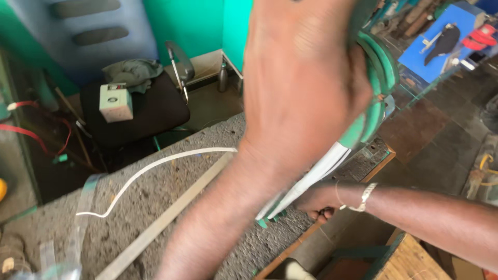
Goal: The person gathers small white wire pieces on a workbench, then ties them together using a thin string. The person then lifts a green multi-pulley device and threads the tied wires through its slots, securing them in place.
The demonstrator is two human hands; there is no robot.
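Much of the view is taken up by the left hand (301, 88), raised close to the camera and blurred by motion; its fingers are out of sight behind the back of the hand, so how tightly they are curled cannot be told for certain. It appears closed around the upper end of a green and white strip bundle (363, 124), whose green coils bulge out past the right side of the hand. The top of the hand is cut off by the upper edge of the picture, and the forearm runs down to the lower edge, covering the middle of the bench (155, 192).

The bundle slants down from the raised hand to the right hand (319, 202), which sits at the near right edge of the bench. This hand is wrapped around the lower end of the bundle, fingers curled under it, with a pale bracelet (363, 197) on the wrist; what the bundle's lower tip looks like is hard to make out.

On the rough grey bench top a thin white strip (150, 168) curves from the left towards the middle, and a long pale flat bar (166, 220) lies slantwise beside it, partly hidden by the forearm. Beyond the far edge of the bench stands a black chair (135, 111) with a small pale box (115, 102) on it.
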